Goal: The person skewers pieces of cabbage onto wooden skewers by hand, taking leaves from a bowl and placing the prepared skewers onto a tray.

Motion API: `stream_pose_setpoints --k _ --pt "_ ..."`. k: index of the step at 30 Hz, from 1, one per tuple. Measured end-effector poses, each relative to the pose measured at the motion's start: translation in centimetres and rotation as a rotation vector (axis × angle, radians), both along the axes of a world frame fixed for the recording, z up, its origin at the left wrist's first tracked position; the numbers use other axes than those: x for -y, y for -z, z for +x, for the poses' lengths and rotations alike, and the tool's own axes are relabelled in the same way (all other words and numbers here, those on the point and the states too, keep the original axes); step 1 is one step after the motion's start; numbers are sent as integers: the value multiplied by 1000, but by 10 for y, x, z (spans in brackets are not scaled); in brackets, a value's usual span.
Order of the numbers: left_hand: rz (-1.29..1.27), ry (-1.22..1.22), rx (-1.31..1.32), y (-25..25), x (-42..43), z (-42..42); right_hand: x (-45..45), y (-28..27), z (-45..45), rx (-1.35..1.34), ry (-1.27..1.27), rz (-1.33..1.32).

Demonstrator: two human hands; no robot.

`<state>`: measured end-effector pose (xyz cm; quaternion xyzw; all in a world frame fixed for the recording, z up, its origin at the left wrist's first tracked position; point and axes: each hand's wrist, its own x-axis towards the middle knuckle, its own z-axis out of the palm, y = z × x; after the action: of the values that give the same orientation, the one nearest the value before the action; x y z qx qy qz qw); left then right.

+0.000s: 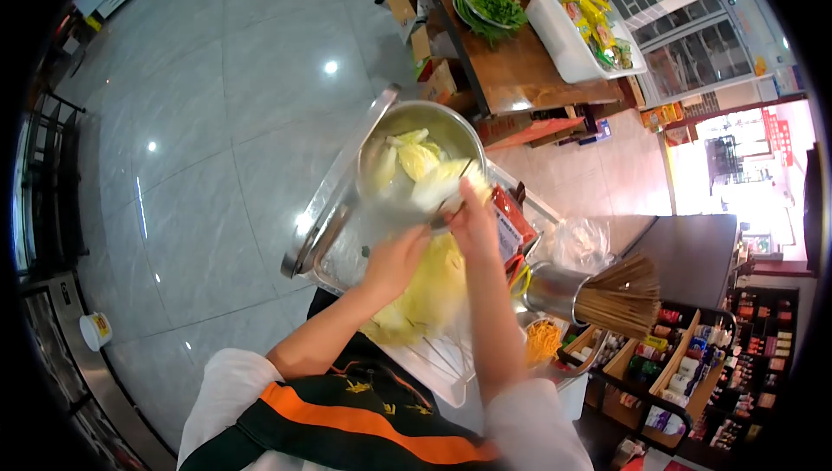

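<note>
Pale leaves (442, 187) blurred beside left hand (399, 260) and right hand (473, 221), both grips impossible to tell; rightward, a red packet (514, 218) bore unreadable print.

- Bright overall; white light floods the doorway (724, 163), far right.
- Glare spots on the floor (195, 211), left.
- Shelves (763, 345), right, dim.
- Motion blur on left hand (399, 260), right hand (473, 227) and cabbage (429, 285).
- Fisheye bending; black corners.
</note>
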<state>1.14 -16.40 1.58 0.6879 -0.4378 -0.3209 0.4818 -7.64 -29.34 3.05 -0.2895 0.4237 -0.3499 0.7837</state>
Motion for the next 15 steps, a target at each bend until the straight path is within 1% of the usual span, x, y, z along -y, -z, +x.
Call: stream_pose_setpoints --k 2,4,5,6,7,8,9,10,11,12,13,15 --pt "42 52 -34 -11 -13 -1 16 -16 -10 97 25 -141" --pt "119 -7 10 -11 -25 12 26 -50 -27 72 -66 -224" --pt "129 3 6 -8 -33 17 23 -67 -39 67 -57 -215" --pt "116 -44 -12 -5 -40 25 20 -83 -49 34 -195 -236" --pt "104 -92 -30 -3 -45 29 15 -86 -61 18 -260 -242" --pt "108 -86 -30 -2 -50 30 11 -88 -74 1 -326 -251" --pt "89 -114 -52 -1 -53 30 7 -79 -89 -221 -529 -269" --pt "71 -141 -74 -3 -54 29 -4 -71 -98 -312 -651 -267" --pt "52 -160 -85 -8 -54 24 -14 -63 -107 -398 -781 -273" --pt "49 -155 -83 -11 -53 18 -27 -56 -108 -349 -832 -266" --pt "-25 -116 32 -14 -53 12 -32 -51 -108 -349 -827 -268" --pt "-217 -33 315 -16 -52 -3 -41 -40 -108 -584 -1200 -344"
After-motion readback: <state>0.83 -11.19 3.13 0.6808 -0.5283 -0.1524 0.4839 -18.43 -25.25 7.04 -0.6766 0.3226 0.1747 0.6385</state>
